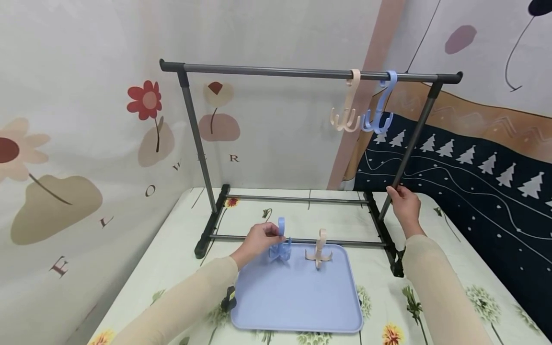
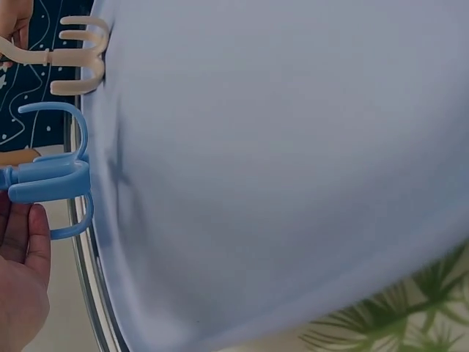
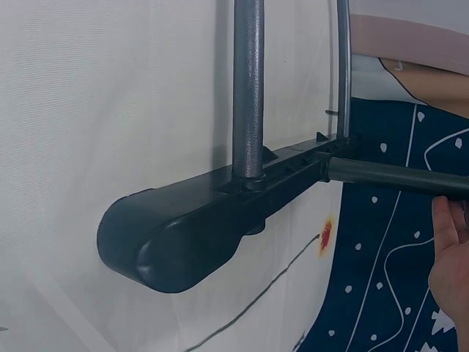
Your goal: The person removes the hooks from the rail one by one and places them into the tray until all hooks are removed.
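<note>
Head cam: my L hand (image 1: 259, 239) pinches blue hook (image 1: 281, 251) at far edge of tray (image 1: 297, 302); can't tell if lifted. R hand (image 1: 405, 207) grips R post (image 1: 411, 143), prob. bracing. I'd call it pick-up step; next move prob. needs clear lift, crook aimed at top rail (image 1: 267, 71).

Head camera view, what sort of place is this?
Probably an indoor tabletop set-up, perhaps in a home, though I can't be sure: a hanging rack stands on a flower-print surface, with a navy tree-patterned backdrop at the right.
</note>
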Demonstrator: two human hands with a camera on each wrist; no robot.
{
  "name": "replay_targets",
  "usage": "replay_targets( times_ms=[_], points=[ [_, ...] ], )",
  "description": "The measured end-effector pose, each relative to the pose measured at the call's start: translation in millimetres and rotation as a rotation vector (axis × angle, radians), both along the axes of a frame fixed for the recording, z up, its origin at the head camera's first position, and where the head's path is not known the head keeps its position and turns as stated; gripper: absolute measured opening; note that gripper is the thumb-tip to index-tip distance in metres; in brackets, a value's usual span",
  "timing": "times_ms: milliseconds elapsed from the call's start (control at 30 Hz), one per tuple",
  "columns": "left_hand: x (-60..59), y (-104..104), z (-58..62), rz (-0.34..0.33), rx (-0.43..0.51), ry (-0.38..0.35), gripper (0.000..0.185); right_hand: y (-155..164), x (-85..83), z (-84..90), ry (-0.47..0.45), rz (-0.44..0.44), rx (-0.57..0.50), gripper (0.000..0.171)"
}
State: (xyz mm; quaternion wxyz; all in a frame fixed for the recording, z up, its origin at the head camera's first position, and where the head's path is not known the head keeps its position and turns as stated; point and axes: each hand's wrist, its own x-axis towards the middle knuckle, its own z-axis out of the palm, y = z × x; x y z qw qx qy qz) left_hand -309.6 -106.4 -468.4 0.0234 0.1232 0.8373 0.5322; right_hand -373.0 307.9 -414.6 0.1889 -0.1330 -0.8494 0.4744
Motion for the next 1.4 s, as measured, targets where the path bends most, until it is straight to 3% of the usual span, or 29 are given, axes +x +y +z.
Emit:
replay_targets(
  times_ms=[367,733,967,1400],
  points=[
    [2.0,-4.6,-9.7,-0.071,-0.052,0.007,0.01,0.2,-1.1,-0.9,0.004,-0.003,0.005,0.05],
    [5.7,-19.5,-6.5,-0.105,-0.044,0.021,0.028,-0.6,-2.4,-1.7,0.005,0.009,-0.003,0.057],
    [-4.1,-38.0,6.4,0.011,-0.034,0.076,0.029,-1.5,0.7,-2.7,-0.019,-0.002,-0.011,0.054],
    [-27.3,-101.1,52.5,0.273,0.006,0.173,0.035,1.6,11.3,-2.9,-0.041,0.045,0.141,0.046]
  ],
)
